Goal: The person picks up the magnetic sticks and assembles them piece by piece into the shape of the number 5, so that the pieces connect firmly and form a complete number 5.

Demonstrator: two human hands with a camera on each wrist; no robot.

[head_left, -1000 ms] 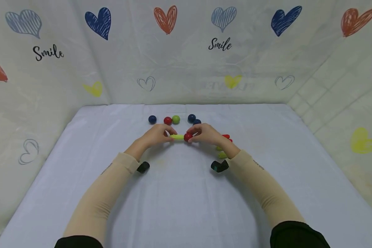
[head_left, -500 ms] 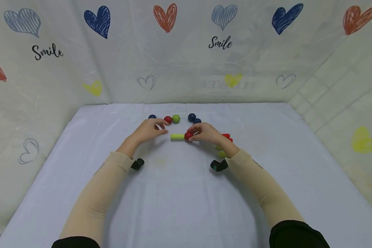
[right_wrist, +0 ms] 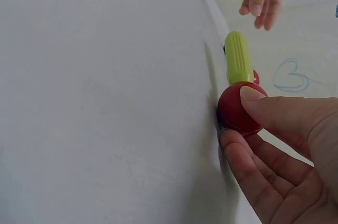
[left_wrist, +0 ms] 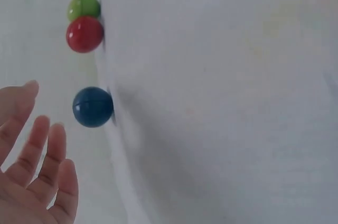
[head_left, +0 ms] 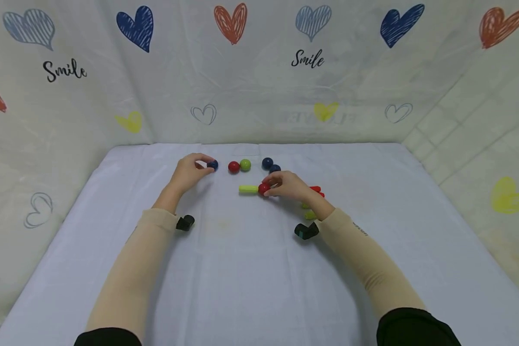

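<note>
Right grip [head_left: 286, 185] is pinched round a red ball [right_wrist: 236, 110], which is touched by a green stick [right_wrist: 238, 57]; left grip [head_left: 187, 173] is spread near a blue ball [left_wrist: 93, 107].

A glossy dark-blue ball [head_left: 215, 165] by the left hand [head_left: 188, 173]; a glossy red ball [head_left: 263, 189] in the right hand [head_left: 289, 186]; a ridged lime-green rod [head_left: 248, 190] between both; a heart-patterned white backdrop [head_left: 259, 72] beyond.
</note>
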